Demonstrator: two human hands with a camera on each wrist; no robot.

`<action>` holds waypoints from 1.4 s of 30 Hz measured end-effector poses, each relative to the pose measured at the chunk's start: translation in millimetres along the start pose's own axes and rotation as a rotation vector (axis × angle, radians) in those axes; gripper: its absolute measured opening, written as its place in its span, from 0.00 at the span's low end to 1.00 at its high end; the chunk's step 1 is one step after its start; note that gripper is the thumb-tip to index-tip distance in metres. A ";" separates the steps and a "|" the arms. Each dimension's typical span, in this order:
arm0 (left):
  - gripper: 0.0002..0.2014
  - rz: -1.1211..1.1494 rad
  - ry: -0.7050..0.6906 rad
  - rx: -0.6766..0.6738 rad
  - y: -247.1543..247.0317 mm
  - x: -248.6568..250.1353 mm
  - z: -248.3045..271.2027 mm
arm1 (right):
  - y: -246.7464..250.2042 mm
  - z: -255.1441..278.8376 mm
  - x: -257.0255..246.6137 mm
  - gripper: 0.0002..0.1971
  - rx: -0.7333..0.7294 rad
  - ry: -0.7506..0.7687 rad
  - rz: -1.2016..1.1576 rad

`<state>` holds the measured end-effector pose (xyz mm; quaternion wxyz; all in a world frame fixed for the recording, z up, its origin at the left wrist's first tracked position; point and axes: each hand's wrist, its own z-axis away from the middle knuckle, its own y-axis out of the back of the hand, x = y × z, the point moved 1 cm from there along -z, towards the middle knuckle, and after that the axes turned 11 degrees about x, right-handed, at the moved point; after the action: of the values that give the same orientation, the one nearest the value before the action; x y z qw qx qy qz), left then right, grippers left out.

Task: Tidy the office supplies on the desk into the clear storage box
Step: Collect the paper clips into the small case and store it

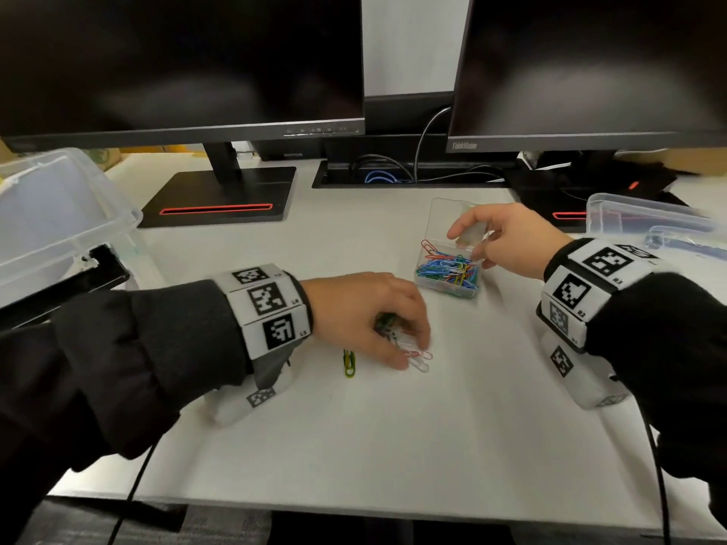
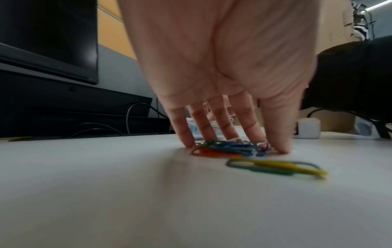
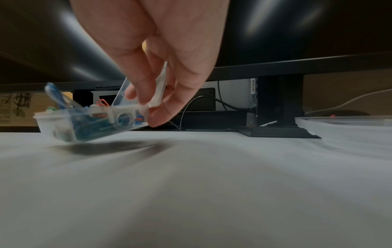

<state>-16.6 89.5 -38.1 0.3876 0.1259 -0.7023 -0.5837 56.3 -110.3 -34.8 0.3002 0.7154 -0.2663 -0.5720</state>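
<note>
My left hand (image 1: 409, 348) is arched over a small pile of coloured paper clips (image 1: 417, 357) on the white desk, fingertips and thumb closing round them. In the left wrist view the hand (image 2: 233, 147) stands on the pile (image 2: 227, 149). One yellow-green clip (image 1: 349, 363) (image 2: 275, 167) lies loose beside it. My right hand (image 1: 468, 241) (image 3: 148, 107) pinches the small clear clip box (image 1: 448, 277) (image 3: 89, 124) at its hinged edge, lid (image 1: 444, 214) up. The box is full of clips and tilts, one end raised off the desk.
A large clear storage box (image 1: 59, 214) sits at the left edge. A shallow clear container (image 1: 649, 218) (image 3: 343, 124) sits at the right. Two dark monitors (image 1: 177, 61) (image 1: 590, 64) stand behind, with a stand base (image 1: 220, 198) and a cable slot (image 1: 409, 175).
</note>
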 end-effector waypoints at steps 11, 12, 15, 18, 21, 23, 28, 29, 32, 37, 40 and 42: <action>0.26 -0.012 0.129 -0.019 3.5 -18.9 21.2 | -0.6 0.3 -2.8 0.18 -0.066 -0.006 -0.045; 0.21 0.035 0.129 0.004 4.1 -19.8 20.3 | -0.9 0.5 -3.0 0.18 -0.072 -0.010 -0.062; 0.12 0.091 0.145 0.046 5.9 -20.4 17.6 | -2.6 1.5 -3.9 0.19 -0.102 -0.019 -0.086; 0.10 0.054 0.185 0.069 6.7 -21.4 12.0 | -3.6 3.0 -5.0 0.20 -0.131 -0.027 -0.105; 0.09 0.060 0.209 0.121 8.9 -20.8 6.6 | -3.7 4.5 -4.8 0.18 -0.163 -0.041 -0.123; 0.08 0.090 0.207 0.262 12.7 -19.5 2.3 | -4.7 4.7 -4.5 0.18 -0.191 -0.050 -0.146; 0.07 0.087 0.163 0.555 20.1 -12.9 -26.1 | -7.3 4.2 -5.1 0.19 -0.236 -0.034 -0.177; 0.07 0.080 0.148 0.580 19.9 -10.5 -33.2 | -7.8 4.3 -5.3 0.19 -0.241 -0.032 -0.183; 0.08 0.054 0.112 0.545 17.1 -4.0 -48.4 | -8.0 5.3 -4.7 0.17 -0.267 -0.025 -0.209; 0.12 -0.037 0.168 0.389 13.8 -7.4 -44.9 | -9.3 3.1 -2.5 0.18 -0.254 -0.039 -0.203; 0.12 -0.073 0.279 0.482 17.0 -13.7 -36.4 | -10.2 2.9 -3.5 0.20 -0.251 -0.030 -0.199; 0.13 -0.115 0.352 0.424 15.2 -17.8 -34.0 | -9.9 3.6 -4.1 0.20 -0.254 -0.024 -0.192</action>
<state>23.0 80.6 -30.6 0.4348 0.3431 -0.7224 -0.4140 52.3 -101.0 -40.0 0.3290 0.6871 -0.1259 -0.6355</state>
